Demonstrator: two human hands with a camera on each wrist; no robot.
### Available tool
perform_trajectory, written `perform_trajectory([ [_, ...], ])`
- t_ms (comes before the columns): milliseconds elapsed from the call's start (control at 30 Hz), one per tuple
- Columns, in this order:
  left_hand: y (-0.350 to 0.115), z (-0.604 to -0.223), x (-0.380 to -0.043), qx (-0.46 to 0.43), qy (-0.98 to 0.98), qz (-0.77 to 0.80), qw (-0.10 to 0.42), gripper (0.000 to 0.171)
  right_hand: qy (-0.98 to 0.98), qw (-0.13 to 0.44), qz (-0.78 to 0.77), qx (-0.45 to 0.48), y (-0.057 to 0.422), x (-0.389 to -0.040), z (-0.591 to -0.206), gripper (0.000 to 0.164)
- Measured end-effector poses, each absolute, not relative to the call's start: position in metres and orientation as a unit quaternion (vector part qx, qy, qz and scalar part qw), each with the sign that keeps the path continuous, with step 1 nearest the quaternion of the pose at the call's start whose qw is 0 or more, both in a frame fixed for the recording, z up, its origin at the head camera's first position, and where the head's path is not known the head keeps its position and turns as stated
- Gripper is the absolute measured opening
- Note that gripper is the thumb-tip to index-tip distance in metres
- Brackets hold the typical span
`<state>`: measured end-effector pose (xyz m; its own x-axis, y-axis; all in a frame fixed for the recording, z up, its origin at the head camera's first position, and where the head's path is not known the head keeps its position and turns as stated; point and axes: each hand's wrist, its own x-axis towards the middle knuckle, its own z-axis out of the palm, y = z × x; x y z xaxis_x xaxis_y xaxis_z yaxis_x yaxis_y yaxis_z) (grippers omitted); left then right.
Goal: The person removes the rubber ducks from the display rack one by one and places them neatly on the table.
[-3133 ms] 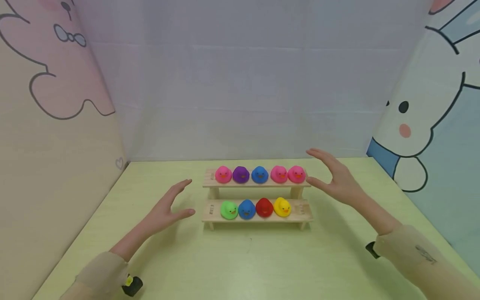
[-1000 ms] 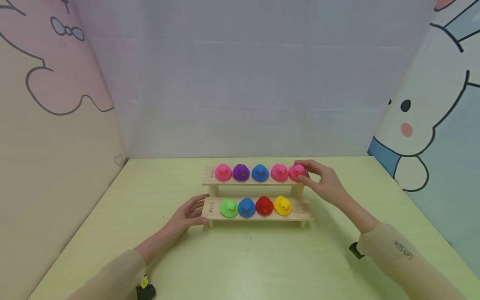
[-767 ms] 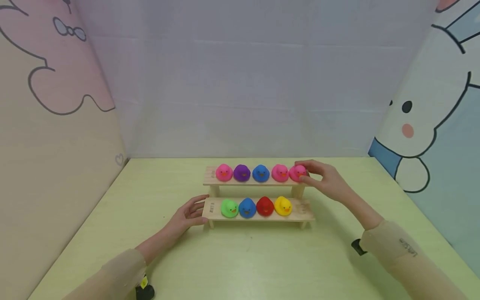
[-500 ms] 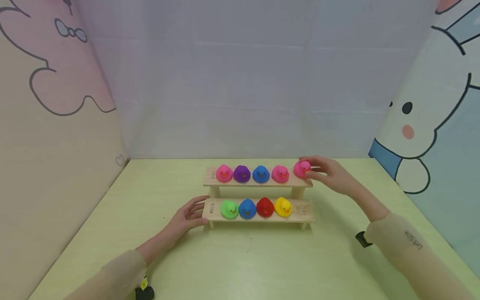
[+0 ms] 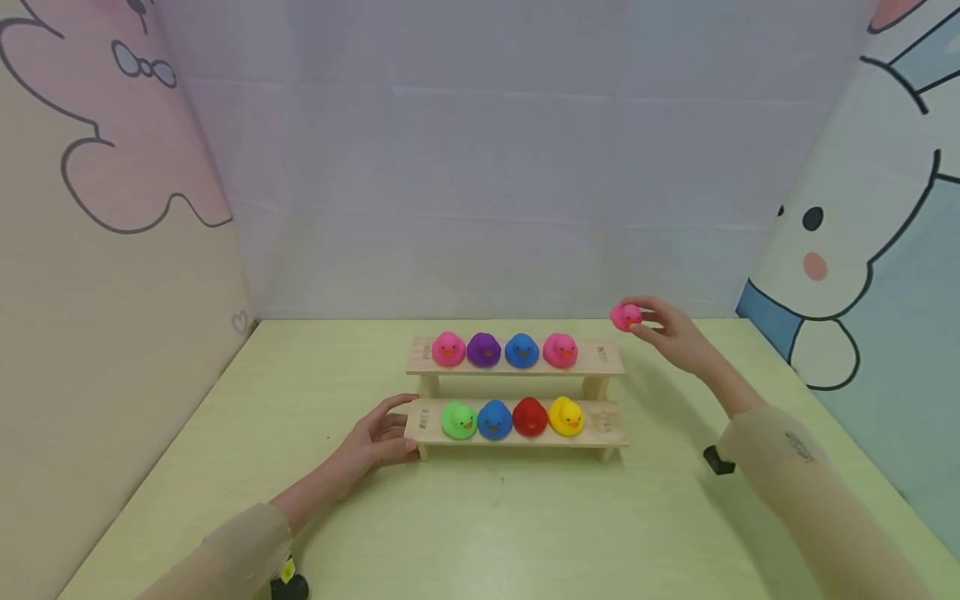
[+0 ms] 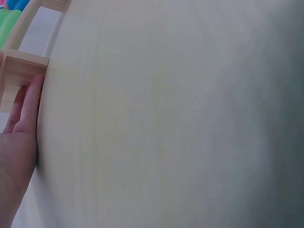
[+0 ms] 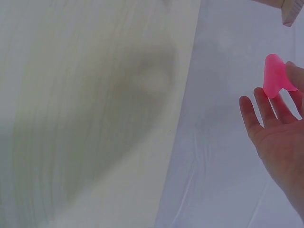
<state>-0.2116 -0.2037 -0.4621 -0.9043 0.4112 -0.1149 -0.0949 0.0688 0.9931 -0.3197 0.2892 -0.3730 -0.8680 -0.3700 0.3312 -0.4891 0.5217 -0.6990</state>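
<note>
A pink rubber duck (image 5: 626, 317) is pinched between the thumb and fingers of my right hand (image 5: 677, 335), held up beyond the right end of the top tier. In the right wrist view the duck (image 7: 274, 76) sits at the fingertips. My left hand (image 5: 375, 435) grips the left end of the wooden two-tier stand (image 5: 517, 443) at its lower tier, thumb in front and fingers behind. On the top tier sit a pink duck (image 5: 448, 349), a purple duck (image 5: 483, 350), a blue duck (image 5: 522, 351) and another pink duck (image 5: 561, 350).
The lower tier bears a green duck (image 5: 459, 421), a blue duck (image 5: 495, 420), a red duck (image 5: 530, 417) and a yellow duck (image 5: 566, 417). The stand is on a pale table (image 5: 480, 533). A white backdrop (image 5: 487, 200) closes off the rear; printed panels flank both sides.
My right hand reached the rightmost pink duck, took hold of it and lifted it up and right off the top tier. My left hand moved in to the stand's left end and stayed.
</note>
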Motion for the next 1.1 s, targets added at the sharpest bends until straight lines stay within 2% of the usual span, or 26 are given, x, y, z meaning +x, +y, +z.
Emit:
perform_trajectory([
  [167, -0.204, -0.463, -0.211, 0.108, 0.718, 0.663, 0.182, 0.072, -0.873, 0.073, 0.424, 0.229, 0.295, -0.330, -0.392, 0.042],
  [467, -0.206, -0.464, -0.210, 0.103, 0.734, 0.648, 0.175, 0.070, -0.892, 0.022, 0.404, 0.202, 0.302, -0.336, -0.422, 0.043],
  [667, -0.205, -0.463, -0.211, 0.105, 0.738, 0.643, 0.177, 0.069, -0.899, -0.023, 0.399, 0.181, 0.308, -0.336, -0.430, 0.045],
  [900, -0.206, -0.464, -0.211, 0.107, 0.737, 0.643, 0.179, 0.069, -0.901, -0.035, 0.392, 0.183, 0.313, -0.336, -0.435, 0.045],
  [1100, -0.207, -0.465, -0.211, 0.108, 0.739, 0.641, 0.176, 0.070, -0.900, -0.089, 0.399, 0.151, 0.317, -0.336, -0.440, 0.053],
])
